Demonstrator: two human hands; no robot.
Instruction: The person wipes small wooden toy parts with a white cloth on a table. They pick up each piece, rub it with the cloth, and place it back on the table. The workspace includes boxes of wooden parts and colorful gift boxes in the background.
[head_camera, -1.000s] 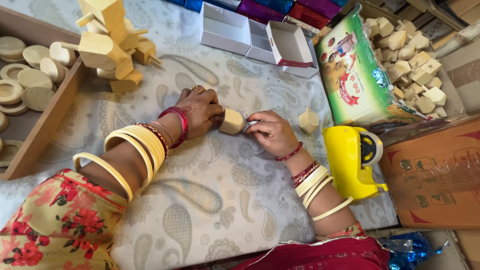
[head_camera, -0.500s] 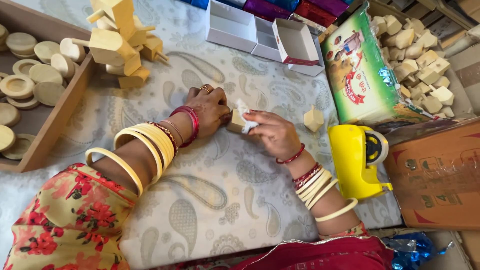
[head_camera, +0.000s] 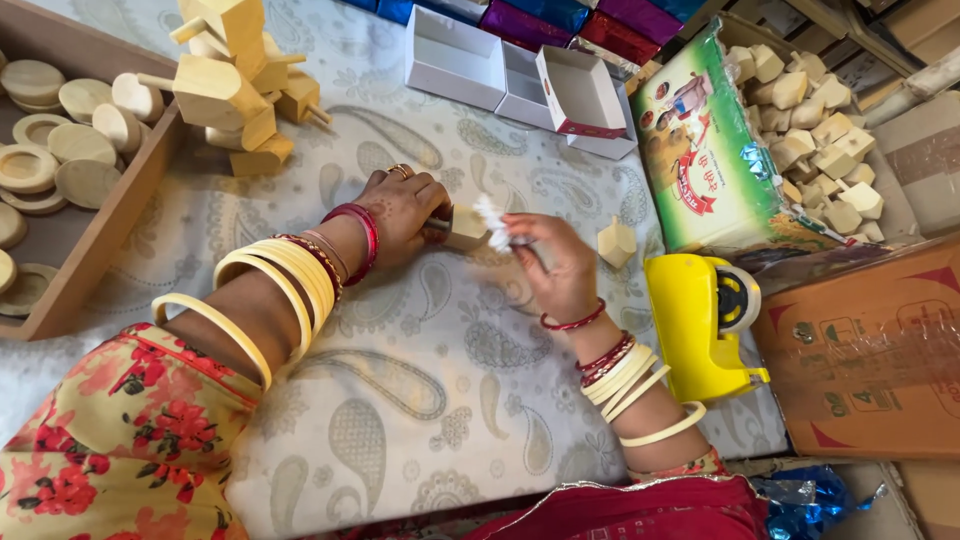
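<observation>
Right hand has lifted, now pinching a white scrap; left hand grips the block. Loosened grip risks block slipping.

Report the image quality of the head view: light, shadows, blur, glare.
Head view: soft, even daylight, only faint shadows under the left hand and right hand; the white scrap at the right fingers is motion-blurred; the wooden block stays fairly sharp; mild glare on the yellow tape dispenser; frame tilted.
</observation>
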